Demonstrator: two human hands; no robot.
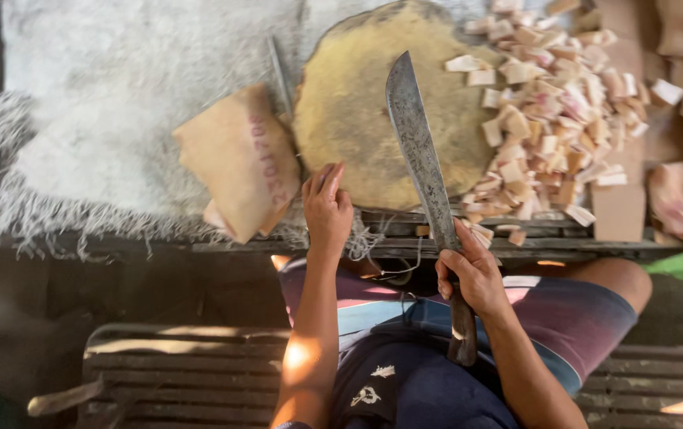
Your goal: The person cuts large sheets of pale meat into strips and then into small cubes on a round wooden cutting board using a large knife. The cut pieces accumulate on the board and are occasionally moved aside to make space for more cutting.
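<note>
Gripping a long machete (425, 179) by its dark handle, the right hand (472, 274) is clenched tight around it, blade angled up over the round wooden chopping block (357, 119). The left hand (327, 210) rests, fingers loosely open and holding nothing, on the block's near edge. A tan slab (238, 163) lies just left; cut pale chunks (552, 103) pile on the right.

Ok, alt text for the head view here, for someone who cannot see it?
Seen from above, a seated person's right hand grips a large cleaver over a round wooden chopping block, left hand at the block's near edge. Pale cut pieces lie piled to the right.
</note>
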